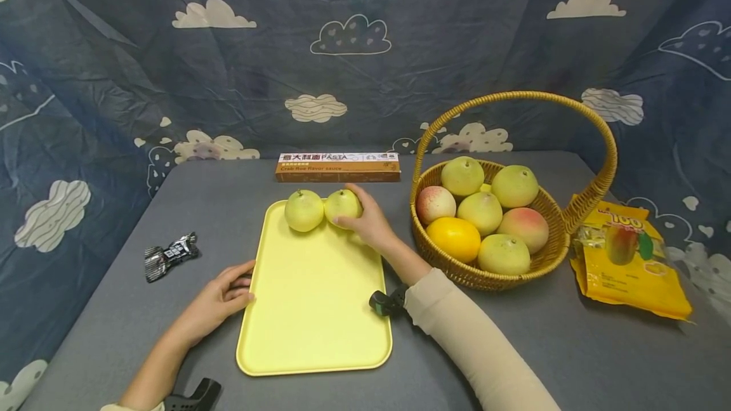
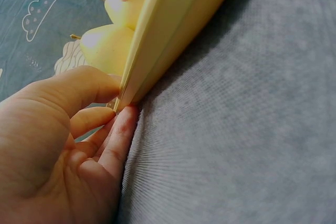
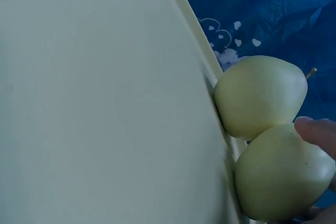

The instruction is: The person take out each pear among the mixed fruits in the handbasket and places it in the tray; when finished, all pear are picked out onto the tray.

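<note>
Two pale green pears (image 1: 304, 210) sit side by side at the far end of a yellow tray (image 1: 308, 309), touching each other. My right hand (image 1: 368, 217) grips the right-hand pear (image 1: 341, 208), thumb on its near side and fingers behind. In the right wrist view that pear (image 3: 283, 174) leans against its neighbour (image 3: 260, 95), both by the tray's rim. At the tray's left edge, my left hand (image 1: 219, 303) holds the rim. The left wrist view shows its thumb and fingers (image 2: 118, 145) at the rim (image 2: 144, 51), pinching it.
Right of the tray, a wicker basket (image 1: 419, 243) with a tall handle holds several fruits. Beyond it lies a yellow snack bag (image 1: 634, 271). A pasta box (image 1: 338, 168) lies behind the tray, and a silver-black wrapped packet (image 1: 171, 255) lies to the left.
</note>
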Motion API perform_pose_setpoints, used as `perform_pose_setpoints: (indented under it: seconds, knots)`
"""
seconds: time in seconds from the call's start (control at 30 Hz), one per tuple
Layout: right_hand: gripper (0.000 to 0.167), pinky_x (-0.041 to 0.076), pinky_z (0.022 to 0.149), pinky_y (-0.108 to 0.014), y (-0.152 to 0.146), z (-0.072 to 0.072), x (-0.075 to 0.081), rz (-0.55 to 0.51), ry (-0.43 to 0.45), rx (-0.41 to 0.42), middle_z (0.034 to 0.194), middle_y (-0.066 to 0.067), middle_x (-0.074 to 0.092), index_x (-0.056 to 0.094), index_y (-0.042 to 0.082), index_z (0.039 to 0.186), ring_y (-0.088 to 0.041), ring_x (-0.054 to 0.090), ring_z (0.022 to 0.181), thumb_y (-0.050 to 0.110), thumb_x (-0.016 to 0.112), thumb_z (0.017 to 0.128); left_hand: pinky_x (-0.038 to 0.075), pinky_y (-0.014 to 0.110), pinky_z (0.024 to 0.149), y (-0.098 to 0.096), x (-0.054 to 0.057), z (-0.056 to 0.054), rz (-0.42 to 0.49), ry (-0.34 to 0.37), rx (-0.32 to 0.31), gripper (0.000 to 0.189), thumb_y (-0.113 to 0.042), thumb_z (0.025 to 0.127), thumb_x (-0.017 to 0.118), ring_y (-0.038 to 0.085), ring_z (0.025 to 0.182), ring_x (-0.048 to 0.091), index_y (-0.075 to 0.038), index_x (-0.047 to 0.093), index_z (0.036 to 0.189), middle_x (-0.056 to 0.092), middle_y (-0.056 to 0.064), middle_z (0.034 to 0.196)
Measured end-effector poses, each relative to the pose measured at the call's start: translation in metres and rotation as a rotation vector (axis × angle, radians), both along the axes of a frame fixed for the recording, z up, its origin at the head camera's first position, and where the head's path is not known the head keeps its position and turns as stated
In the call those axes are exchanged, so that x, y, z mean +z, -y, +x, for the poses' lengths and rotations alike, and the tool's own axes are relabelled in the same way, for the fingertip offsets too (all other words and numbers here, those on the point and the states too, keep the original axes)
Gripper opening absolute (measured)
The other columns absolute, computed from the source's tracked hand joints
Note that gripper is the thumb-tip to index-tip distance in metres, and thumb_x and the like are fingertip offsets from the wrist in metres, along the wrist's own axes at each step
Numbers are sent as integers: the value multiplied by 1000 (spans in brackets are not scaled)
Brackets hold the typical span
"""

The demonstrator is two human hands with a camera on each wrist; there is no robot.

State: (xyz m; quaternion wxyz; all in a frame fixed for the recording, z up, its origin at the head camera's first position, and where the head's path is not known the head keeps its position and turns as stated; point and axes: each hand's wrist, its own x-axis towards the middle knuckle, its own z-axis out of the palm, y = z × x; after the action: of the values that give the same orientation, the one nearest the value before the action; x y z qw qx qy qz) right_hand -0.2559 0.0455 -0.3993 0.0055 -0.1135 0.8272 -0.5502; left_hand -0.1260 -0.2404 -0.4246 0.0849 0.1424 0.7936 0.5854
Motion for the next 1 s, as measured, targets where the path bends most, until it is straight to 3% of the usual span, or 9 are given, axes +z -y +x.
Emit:
perform_pose_setpoints:
  seconds: [0.3,0.5,0.6,0.7,0.83,1.0]
  knots:
    - [59,26,103,-46,-21,24,29,-15,-110,60,139,-4,32,40,18,134,-22,26,127,29,65,82,47,19,83,-1,-1,0,7,-4,2,59,1,84,59,10,99,49,10,30,135,38,26,120]
    - [53,25,105,-37,-42,56,59,-12,-296,130,132,-8,40,42,8,131,-22,32,124,18,64,84,47,18,82,0,-1,-1,1,-3,4,59,1,84,59,10,99,49,9,30,134,37,26,121]
    - [56,26,104,-38,-56,70,70,10,-360,131,130,-12,41,41,2,130,-25,33,123,12,67,81,47,18,82,0,-2,-1,1,-11,3,58,2,84,59,9,99,50,10,31,134,38,26,120]
    - [62,26,104,-44,-74,80,78,39,-368,95,131,-14,40,39,-1,130,-27,32,123,6,70,77,47,18,82,-1,-2,-1,4,-15,0,58,2,84,58,8,98,50,11,30,134,37,26,120]
    - [67,28,102,-48,-106,77,70,74,-376,31,133,-7,40,40,8,133,-24,31,124,11,74,75,47,18,82,-1,-1,0,2,-13,2,58,2,84,58,8,98,50,11,30,134,37,26,120]
    - [66,27,102,-48,-135,78,78,84,-395,-25,132,-6,41,41,10,132,-26,32,124,12,73,75,47,18,82,0,-1,0,-8,-10,10,59,1,84,59,8,99,49,10,30,134,37,26,120]
